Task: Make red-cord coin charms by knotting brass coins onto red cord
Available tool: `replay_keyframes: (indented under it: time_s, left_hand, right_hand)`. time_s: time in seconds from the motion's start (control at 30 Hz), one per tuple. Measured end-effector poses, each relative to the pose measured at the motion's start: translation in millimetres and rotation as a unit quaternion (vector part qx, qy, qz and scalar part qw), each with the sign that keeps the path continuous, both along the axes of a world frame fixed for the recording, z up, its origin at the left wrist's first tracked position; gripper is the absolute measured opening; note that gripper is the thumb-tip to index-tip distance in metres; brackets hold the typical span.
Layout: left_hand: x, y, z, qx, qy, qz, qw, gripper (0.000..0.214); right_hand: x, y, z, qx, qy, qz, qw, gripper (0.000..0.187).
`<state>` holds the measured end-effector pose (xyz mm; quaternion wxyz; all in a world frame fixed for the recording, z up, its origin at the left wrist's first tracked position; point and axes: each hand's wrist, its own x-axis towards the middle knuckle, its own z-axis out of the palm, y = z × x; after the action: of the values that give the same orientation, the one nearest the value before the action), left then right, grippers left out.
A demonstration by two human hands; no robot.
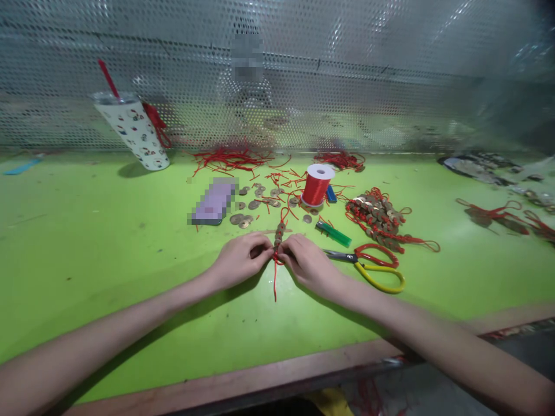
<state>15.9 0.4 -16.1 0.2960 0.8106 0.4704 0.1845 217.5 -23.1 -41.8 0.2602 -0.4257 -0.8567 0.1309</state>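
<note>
My left hand [243,257] and my right hand [307,263] meet at the middle of the green table [87,248]. Both pinch a strand of red cord [274,277] threaded with a short row of brass coins [280,233]. The coin row lies on the table just beyond my fingertips, and the cord's loose end trails toward me. Loose brass coins [255,205] lie scattered beyond the hands. A spool of red cord [317,185] stands upright behind them.
Scissors with red and yellow handles [370,266] lie right of my right hand, near a green lighter [333,233]. A heap of finished coin strings [379,218] lies further right. A phone [213,202] and a patterned cup [136,134] stand at left. Perforated metal screen behind.
</note>
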Motion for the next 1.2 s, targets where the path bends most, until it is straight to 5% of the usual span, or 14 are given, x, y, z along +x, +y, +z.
replay_keyframes:
  time_s: [0.57,1.2]
  left_hand:
    - [-2.6,-7.4,-11.8,0.102,-0.14,-0.02,0.985,0.012]
    - [-3.1,-4.7,-12.7,-0.019,-0.165,0.009,0.986,0.019]
  right_hand:
    - [-1.0,-1.0,-5.1,-0.001,0.012,-0.017,1.0,0.007]
    - [-0.9,0.5,-1.8,-0.014,0.061,0.004,0.998,0.006]
